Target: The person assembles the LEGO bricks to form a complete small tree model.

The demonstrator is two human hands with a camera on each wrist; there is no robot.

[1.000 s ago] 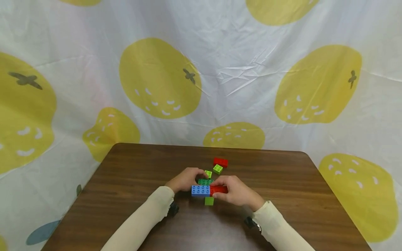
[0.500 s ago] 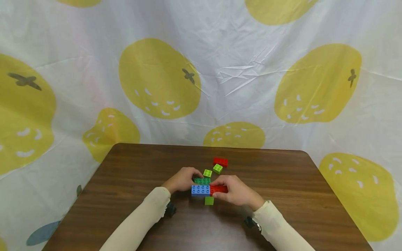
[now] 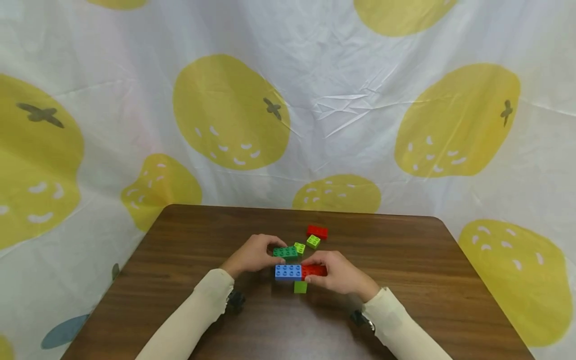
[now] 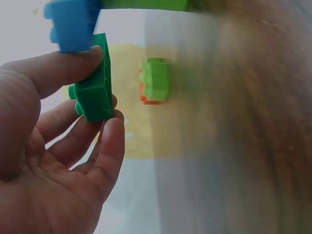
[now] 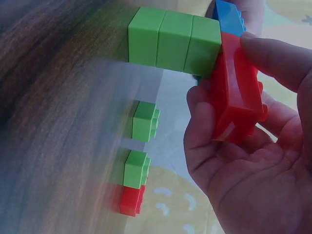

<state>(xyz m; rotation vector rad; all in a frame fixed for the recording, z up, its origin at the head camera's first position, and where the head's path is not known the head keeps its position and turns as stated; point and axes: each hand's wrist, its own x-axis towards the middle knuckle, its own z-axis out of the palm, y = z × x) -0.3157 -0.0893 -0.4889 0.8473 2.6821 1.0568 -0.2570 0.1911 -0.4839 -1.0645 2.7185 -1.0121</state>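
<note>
My left hand [image 3: 254, 254] pinches a dark green toy building brick [image 3: 285, 252] between thumb and fingers, just behind and left of the blue brick [image 3: 288, 272]. In the left wrist view the green brick [image 4: 97, 92] is tilted, studs to the left, below the blue brick's end. My right hand [image 3: 339, 272] grips a red brick [image 5: 236, 92] by its sides. This red brick and the blue one lie end to end on top of a column of three light green bricks [image 5: 173, 41]. The column rises from the table in the right wrist view.
Two small light green bricks [image 3: 313, 241] and another red brick [image 3: 317, 231] lie farther back on the brown wooden table [image 3: 202, 230]. A lemon-print curtain [image 3: 342, 125] hangs directly behind the table's far edge.
My left hand has moved left and away with the green brick, which now stands apart from the blue brick. My right hand has stayed in place on the red brick.
</note>
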